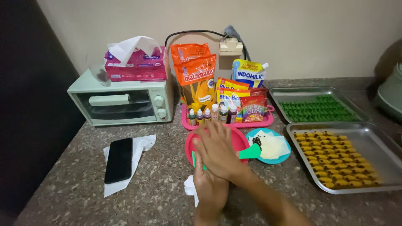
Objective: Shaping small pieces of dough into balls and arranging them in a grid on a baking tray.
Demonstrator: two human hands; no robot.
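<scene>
While my right hand [217, 150] presses flat, fingers together, onto my left hand [209, 184], a pink bowl [236, 140] lies beneath. At three o'clock, a steel tray [377, 142] holds yellow cookies [335, 161]; my left fingers' state I cannot tell.

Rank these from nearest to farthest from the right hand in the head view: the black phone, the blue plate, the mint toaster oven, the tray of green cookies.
From the right hand:
1. Blue plate, just right.
2. Black phone, left, on white paper.
3. Mint toaster oven, far back left.
4. Tray of green cookies, back right; close to the oven's distance, hard to separate.

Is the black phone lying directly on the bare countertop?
No. The black phone lies on a white sheet of paper spread on the speckled countertop, left of the hands.
</scene>
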